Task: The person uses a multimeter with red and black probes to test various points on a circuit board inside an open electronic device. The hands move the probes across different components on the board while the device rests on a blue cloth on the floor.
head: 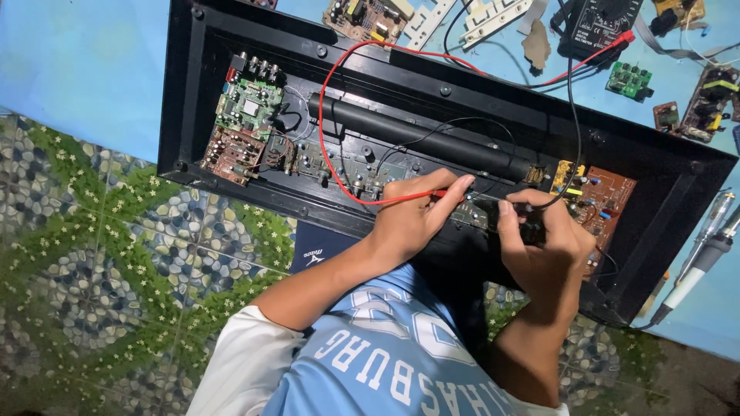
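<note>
Plainly, left hand (412, 219): fingers closed narrowly around a red probe (445, 194), its tip down on the long circuit strip (362, 173) inside the open black casing (185, 100).
Right hand (543, 243): curled tight around a black probe (518, 209), held just beside the red one, near the brown board (609, 202).
Red lead (327, 115): looped over the black tube (416, 139) and ran to the black meter (597, 27) on the blue surface (85, 69).
Green board (248, 104): sat at the casing's far left end, well apart from both hands.

Loose circuit boards (364, 18), a black multimeter (597, 27), a soldering iron (697, 266) on blue cloth (77, 69).
</note>
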